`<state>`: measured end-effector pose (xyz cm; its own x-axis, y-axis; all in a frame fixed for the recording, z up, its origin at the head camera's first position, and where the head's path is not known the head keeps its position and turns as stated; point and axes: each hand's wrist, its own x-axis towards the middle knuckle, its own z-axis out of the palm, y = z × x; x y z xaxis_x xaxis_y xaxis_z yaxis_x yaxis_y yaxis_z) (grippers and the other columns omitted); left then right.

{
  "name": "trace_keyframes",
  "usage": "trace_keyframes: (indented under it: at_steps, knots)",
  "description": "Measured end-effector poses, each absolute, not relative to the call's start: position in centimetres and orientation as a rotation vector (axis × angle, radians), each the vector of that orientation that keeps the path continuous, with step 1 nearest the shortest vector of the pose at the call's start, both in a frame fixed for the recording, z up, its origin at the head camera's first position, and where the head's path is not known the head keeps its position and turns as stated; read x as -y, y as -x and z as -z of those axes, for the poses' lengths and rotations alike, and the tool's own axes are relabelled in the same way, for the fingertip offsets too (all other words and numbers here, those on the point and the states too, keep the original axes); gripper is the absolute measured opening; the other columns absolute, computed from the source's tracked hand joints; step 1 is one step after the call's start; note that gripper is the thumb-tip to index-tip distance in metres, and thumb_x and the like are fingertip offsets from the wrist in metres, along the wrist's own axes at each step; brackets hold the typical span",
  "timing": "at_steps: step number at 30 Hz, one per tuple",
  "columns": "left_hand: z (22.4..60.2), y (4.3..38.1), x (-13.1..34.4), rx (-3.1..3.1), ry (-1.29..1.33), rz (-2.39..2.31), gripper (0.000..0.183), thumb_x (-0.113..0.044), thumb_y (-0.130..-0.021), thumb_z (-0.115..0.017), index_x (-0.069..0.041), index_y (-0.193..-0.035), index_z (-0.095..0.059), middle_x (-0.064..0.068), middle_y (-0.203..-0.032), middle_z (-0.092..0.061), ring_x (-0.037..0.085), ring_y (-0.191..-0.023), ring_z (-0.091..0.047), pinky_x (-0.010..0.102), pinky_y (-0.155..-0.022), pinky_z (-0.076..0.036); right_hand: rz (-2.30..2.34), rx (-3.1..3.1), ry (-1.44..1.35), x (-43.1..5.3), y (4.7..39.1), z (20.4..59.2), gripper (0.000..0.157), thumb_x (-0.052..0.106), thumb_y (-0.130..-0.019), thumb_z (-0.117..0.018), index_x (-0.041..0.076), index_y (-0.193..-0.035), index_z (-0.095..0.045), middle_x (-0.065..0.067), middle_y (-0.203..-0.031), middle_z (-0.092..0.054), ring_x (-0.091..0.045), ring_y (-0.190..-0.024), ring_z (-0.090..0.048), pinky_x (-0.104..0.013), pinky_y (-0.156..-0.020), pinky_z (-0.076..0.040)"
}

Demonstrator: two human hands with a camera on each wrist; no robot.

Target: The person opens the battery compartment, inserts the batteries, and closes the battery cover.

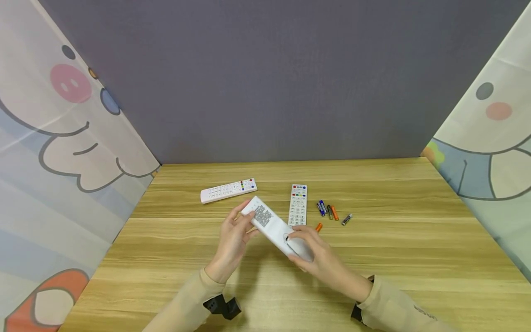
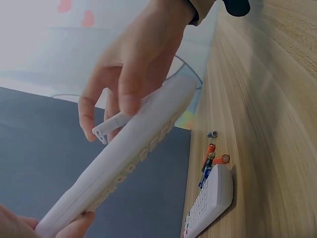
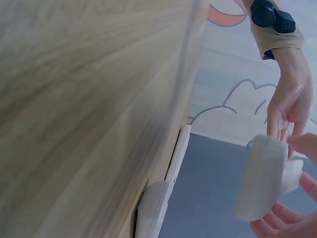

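Note:
A white remote control [image 1: 275,230] is held above the table, its back with a printed label facing up. My left hand [image 1: 232,237] grips it by the labelled end, thumb on the back and fingers beneath. At the other end, my right hand [image 1: 321,256] pinches the battery cover [image 2: 113,124], which stands tilted up from the remote's back in the left wrist view. From the right wrist view, the cover [image 3: 291,176] juts out from the remote beside the right fingers. The inside of the battery compartment is mostly hidden by the cover and the hand.
Two more white remotes lie buttons up: one at the left [image 1: 228,190], another in the middle [image 1: 298,203]. To its right are several loose batteries, including blue ones [image 1: 321,208], an orange one [image 1: 334,212] and a dark one [image 1: 346,219]. A grey panel [image 1: 286,92] stands behind the table.

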<state>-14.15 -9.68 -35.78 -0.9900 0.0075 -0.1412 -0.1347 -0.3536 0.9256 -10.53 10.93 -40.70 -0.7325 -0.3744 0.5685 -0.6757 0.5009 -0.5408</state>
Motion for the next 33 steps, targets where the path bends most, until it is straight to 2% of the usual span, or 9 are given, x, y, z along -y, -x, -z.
trace_keyframes:
  at_steps: [6,11,13,22,33]
  knots:
    - [35.7,14.2,9.7,-1.710,0.214,-2.542,0.045,0.004,-0.090,-0.045,-0.001,-0.134,-0.037,0.008,-0.108,-0.061,0.012,-0.082,-0.065,0.024,-0.071,-0.056,-1.293,2.291,-0.729,-10.4,10.3,40.6,0.040,0.001,-0.067,-0.076,0.008,-0.103,-0.058,-0.013,-0.113,-0.055,-0.025,-0.109,-0.051,-0.034,-0.087,-0.051]
    - [35.8,14.2,9.7,-1.713,0.228,-2.546,0.045,0.004,-0.090,-0.045,-0.001,-0.134,-0.038,0.007,-0.108,-0.060,0.012,-0.082,-0.065,0.025,-0.071,-0.056,-1.352,2.266,-0.621,-10.0,10.2,40.7,0.038,0.000,-0.065,-0.076,0.008,-0.100,-0.061,-0.011,-0.108,-0.057,-0.012,-0.094,-0.054,-0.025,-0.079,-0.053]
    - [35.9,14.3,9.7,-1.718,0.231,-2.543,0.044,0.004,-0.090,-0.045,-0.002,-0.133,-0.039,0.008,-0.109,-0.060,0.012,-0.082,-0.065,0.024,-0.070,-0.056,-1.360,2.255,-0.598,-9.9,10.2,40.7,0.039,-0.001,-0.064,-0.076,0.007,-0.100,-0.061,-0.011,-0.107,-0.057,-0.008,-0.087,-0.053,-0.024,-0.074,-0.053]
    - [36.4,14.5,9.9,-1.699,0.235,-2.546,0.042,0.003,-0.090,-0.046,0.000,-0.132,-0.040,0.006,-0.106,-0.060,0.011,-0.079,-0.064,0.021,-0.066,-0.056,-1.479,2.228,-0.540,-9.8,10.3,40.8,0.036,-0.004,-0.067,-0.074,0.006,-0.100,-0.063,-0.004,-0.098,-0.058,-0.005,-0.081,-0.051,-0.020,-0.071,-0.052]
    - [36.9,14.8,10.4,-1.694,0.269,-2.506,0.040,0.000,-0.092,-0.046,-0.002,-0.132,-0.041,0.005,-0.106,-0.058,0.010,-0.078,-0.064,0.019,-0.063,-0.055,-1.826,2.221,-0.577,-11.0,11.1,40.6,0.033,-0.006,-0.073,-0.068,-0.007,-0.105,-0.060,-0.016,-0.096,-0.058,-0.002,-0.086,-0.055,-0.018,-0.079,-0.052]
